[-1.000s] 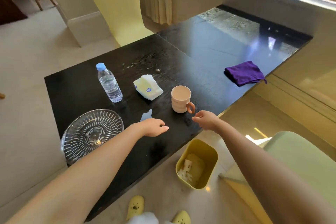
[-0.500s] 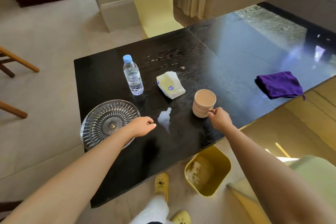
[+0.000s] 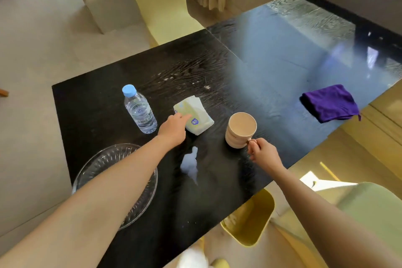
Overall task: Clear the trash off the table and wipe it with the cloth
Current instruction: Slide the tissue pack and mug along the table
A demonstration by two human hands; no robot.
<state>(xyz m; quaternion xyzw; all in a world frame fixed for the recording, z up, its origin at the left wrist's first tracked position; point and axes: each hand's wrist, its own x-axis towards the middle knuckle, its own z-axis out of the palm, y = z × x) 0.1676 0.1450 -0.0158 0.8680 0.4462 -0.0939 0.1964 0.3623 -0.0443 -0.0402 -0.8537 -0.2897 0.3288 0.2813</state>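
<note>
On the black table (image 3: 91, 102) lies a pale yellow tissue pack (image 3: 195, 115), and my left hand (image 3: 174, 127) rests its fingers on the pack's near left corner. A beige cup (image 3: 240, 129) stands to the right; my right hand (image 3: 262, 154) pinches its handle. A small pale puddle (image 3: 190, 164) sits on the table between my arms. The folded purple cloth (image 3: 329, 105) lies at the table's right edge. A yellow bin (image 3: 252, 226) stands on the floor below the near edge, partly hidden by the table.
A water bottle with a blue cap (image 3: 139, 110) stands left of the tissue pack. A clear glass plate (image 3: 113, 180) sits at the near left under my left forearm. A yellow chair (image 3: 158, 2) stands beyond the table, a pale green chair (image 3: 369, 213) at the near right.
My left hand has reached forward from the near edge to the tissue pack. My right hand went to the cup's handle and closed on it. The view shifted closer and leftward.
</note>
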